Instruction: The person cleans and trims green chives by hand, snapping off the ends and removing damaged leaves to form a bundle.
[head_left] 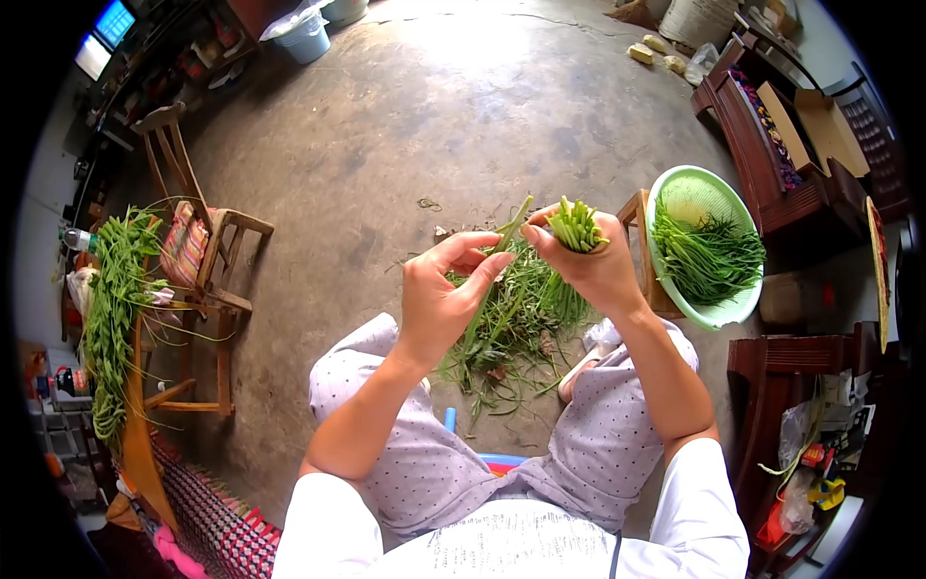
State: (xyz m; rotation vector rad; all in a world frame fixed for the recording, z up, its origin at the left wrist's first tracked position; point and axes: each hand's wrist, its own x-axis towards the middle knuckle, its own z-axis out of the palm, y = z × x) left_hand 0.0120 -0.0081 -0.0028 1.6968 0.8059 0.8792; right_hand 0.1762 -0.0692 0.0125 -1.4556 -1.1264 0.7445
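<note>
My right hand (600,273) is wrapped round a bundle of green vegetable stems (577,228), their pale cut ends turned up toward me. With thumb and fingers, my left hand (446,280) pinches a single long green stem (517,218) just left of that bundle. The right thumb tip is close to this stem; whether it touches, I cannot tell. Below both hands, a loose pile of greens (497,352) lies on the floor between my feet, partly hidden by the hands.
To the right, a light green colander (709,314) holds long thin greens and rests on a wooden stool (634,214). Leafy vines (121,309) hang at the left beside a wooden chair (231,227). Dark wooden furniture (772,212) lines the right side. A blue bucket (307,43) stands far back.
</note>
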